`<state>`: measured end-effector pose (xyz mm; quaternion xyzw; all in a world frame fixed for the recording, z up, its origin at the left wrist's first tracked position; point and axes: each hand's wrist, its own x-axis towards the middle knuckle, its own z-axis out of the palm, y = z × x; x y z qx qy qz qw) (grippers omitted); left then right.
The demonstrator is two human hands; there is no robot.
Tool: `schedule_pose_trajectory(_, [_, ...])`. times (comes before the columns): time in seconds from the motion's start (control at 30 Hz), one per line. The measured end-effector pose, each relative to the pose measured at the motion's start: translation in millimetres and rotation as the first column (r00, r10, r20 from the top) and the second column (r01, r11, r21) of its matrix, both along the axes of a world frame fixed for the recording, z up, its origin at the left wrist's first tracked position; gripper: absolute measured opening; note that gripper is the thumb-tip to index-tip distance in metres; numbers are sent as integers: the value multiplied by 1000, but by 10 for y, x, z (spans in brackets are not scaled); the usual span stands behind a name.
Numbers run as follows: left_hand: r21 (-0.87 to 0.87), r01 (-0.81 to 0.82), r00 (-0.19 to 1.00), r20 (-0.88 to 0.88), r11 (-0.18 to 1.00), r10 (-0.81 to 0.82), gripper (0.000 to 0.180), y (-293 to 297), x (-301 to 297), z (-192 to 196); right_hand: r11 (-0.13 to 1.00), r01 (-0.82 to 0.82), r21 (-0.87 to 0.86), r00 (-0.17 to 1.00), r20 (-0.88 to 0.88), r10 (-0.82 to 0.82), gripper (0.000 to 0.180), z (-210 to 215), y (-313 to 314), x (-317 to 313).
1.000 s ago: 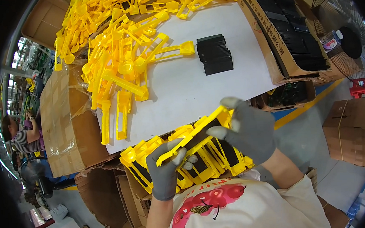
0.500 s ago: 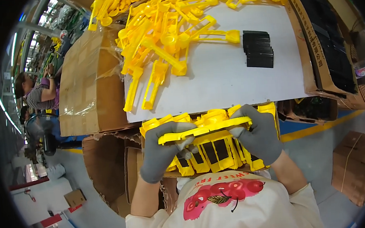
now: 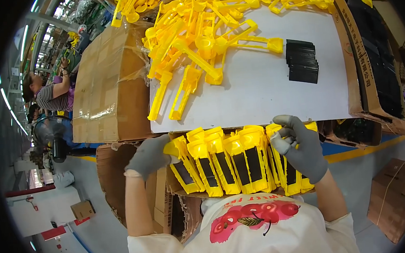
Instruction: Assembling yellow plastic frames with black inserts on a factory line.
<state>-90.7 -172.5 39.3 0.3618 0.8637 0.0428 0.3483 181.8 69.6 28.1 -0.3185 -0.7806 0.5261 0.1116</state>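
Observation:
Both my hands wear grey gloves. My left hand (image 3: 149,156) pinches the upper end of the leftmost yellow plastic frame (image 3: 186,170), which leans in an open cardboard box in front of me. Several more yellow frames (image 3: 247,158) stand side by side in that box, with dark rectangular panels on them. Over the frames at the box's right, my right hand (image 3: 301,143) has loosely bent fingers, the index apart from the others, with nothing visible in them. Its palm hides part of the frames there.
A white-topped table (image 3: 247,96) bears a heap of loose yellow frames (image 3: 201,38) and a stack of thin black plates (image 3: 302,61). Cardboard boxes stand left (image 3: 100,86) and right (image 3: 352,57), the right one holding black pieces. A person (image 3: 54,91) is at far left.
The yellow frame held level across both hands no longer hangs above the box. My left hand has moved left to the box's left end; my right hand has let go. The view has shifted slightly.

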Motion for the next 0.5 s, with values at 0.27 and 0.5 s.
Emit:
schedule_pose_trajectory(0.27, [193, 198, 829, -556, 961, -59, 46, 318, -889, -156, 956, 276, 105, 961, -17, -275, 30, -180, 597, 261])
schedule_pose_trajectory(0.5, [104, 700, 466, -817, 707, -341, 39, 734, -1588, -921, 892, 314, 324, 945, -20, -326, 25, -317, 1082, 289])
